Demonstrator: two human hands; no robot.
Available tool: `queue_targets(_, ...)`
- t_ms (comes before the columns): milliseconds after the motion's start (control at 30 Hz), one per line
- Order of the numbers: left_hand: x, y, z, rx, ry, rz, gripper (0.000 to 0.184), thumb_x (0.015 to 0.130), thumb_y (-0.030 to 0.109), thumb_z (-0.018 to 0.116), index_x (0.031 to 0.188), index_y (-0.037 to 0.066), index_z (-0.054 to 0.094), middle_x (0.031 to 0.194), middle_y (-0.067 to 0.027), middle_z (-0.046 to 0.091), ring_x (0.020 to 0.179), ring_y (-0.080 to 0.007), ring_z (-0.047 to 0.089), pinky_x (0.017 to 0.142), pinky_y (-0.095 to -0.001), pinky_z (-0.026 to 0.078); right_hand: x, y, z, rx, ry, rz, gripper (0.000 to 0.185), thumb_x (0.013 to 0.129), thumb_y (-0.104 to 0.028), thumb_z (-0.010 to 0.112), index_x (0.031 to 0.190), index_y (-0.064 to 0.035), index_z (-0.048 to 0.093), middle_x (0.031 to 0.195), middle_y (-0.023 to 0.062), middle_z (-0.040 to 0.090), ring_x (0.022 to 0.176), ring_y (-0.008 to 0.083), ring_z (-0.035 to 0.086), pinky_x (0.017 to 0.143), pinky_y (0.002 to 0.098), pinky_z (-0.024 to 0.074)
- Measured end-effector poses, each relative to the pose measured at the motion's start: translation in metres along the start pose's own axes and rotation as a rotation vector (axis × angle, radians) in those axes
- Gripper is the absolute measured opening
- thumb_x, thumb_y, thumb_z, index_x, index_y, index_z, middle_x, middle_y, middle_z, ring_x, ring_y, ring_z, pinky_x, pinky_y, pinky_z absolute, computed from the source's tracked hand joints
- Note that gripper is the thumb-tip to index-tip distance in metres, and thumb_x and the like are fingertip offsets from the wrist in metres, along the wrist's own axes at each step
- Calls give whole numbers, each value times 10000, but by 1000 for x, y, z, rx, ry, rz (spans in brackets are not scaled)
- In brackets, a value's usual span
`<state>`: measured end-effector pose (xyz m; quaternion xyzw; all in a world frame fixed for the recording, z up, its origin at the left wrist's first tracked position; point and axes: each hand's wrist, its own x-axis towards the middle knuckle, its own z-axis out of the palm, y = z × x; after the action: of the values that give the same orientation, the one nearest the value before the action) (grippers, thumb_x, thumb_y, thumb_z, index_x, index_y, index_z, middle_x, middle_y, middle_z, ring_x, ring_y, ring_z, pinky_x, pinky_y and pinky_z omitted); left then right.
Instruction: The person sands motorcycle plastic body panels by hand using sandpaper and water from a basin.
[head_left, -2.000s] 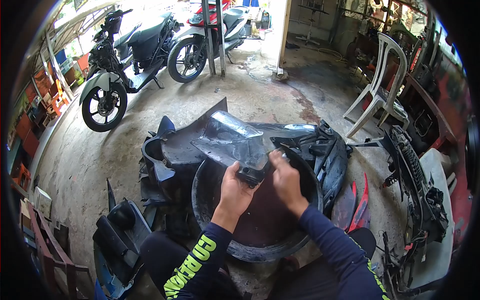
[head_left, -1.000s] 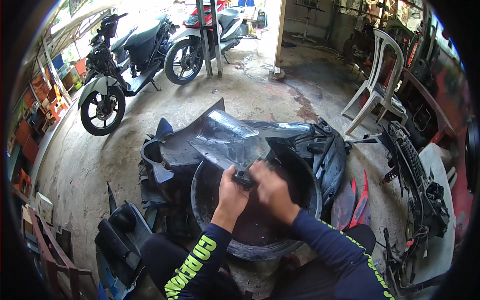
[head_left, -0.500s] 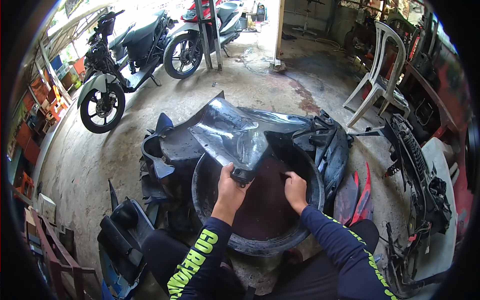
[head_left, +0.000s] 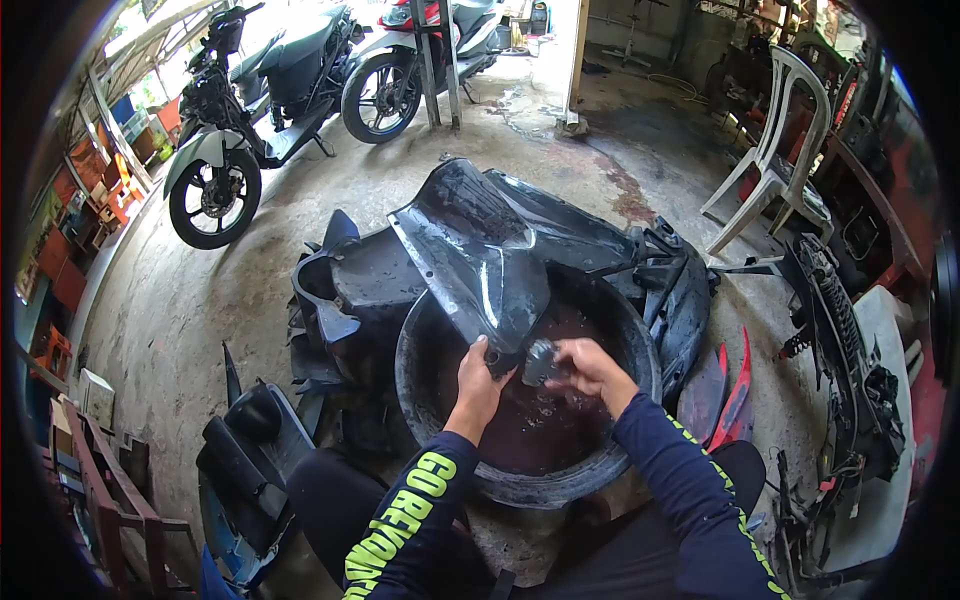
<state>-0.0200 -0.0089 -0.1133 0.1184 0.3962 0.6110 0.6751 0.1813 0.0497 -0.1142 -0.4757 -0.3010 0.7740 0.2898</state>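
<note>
My left hand is closed on the lower end of a glossy black plastic motorcycle body panel, which tilts up and away from me over a round black tub. My right hand pinches a small wet dark-grey sheet, possibly sandpaper, just right of the panel's lower tip. Murky reddish-brown water with bubbles and ripples lies in the tub below both hands. The panel hides part of the tub's far rim.
More dark body panels lie behind the tub, to its right and at the lower left. Red-edged panels and a stripped frame lie right. A plastic chair and parked scooters stand farther back.
My right hand has come up and left toward the panel's lower end, and the grey sheet now shows in it. Bubbles and ripples have appeared on the water. My left hand keeps its hold.
</note>
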Motion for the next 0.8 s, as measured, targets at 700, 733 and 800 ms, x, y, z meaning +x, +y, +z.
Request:
queue_targets(700, -12, 53, 37, 0, -216, 9, 354, 1050, 351, 403, 1261, 78, 482, 1220, -82, 609, 1109, -225, 614, 950, -499, 508, -69, -13, 83, -1463, 90, -934, 949, 750, -86, 600, 1574, -206, 144, 756, 181, 662, 657, 383, 659, 634, 497, 544)
queue_targets(733, -13, 54, 37, -10, -230, 16, 345, 1048, 350, 410, 1257, 85, 484, 1216, -71, 606, 1106, -216, 612, 942, -502, 509, -66, -13, 80, -1489, 87, -946, 959, 745, -73, 612, 1574, -221, 152, 777, 176, 662, 666, 373, 661, 639, 483, 546)
queue_targets(800, -19, 57, 41, -2, -191, 16, 339, 1048, 346, 409, 1258, 90, 484, 1222, -70, 601, 1114, -213, 608, 944, -499, 510, -64, -14, 77, -1508, 83, -960, 969, 741, -61, 624, 1573, -236, 160, 797, 171, 663, 675, 363, 663, 645, 470, 547)
